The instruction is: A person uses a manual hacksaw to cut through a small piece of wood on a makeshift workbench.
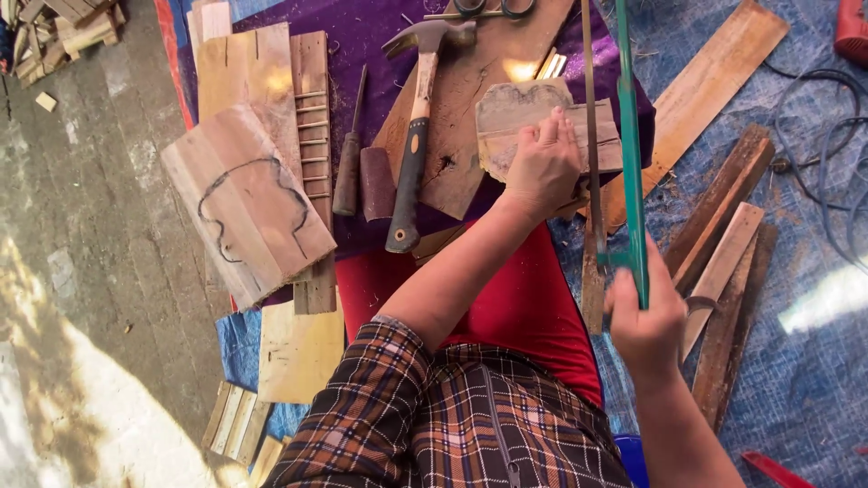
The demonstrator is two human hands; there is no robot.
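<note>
My left hand presses flat on a piece of wood whose far edge is cut in a heart-like curve; it rests on a larger brown board. My right hand grips the handle of a green-framed saw, whose frame and blade run away from me along the right edge of the wood piece. The blade sits against the wood just right of my left fingers.
A claw hammer, a dark-handled tool and a brown block lie left of the board. A plank with a drawn outline lies further left. Loose planks and a cable lie on the blue tarp at right.
</note>
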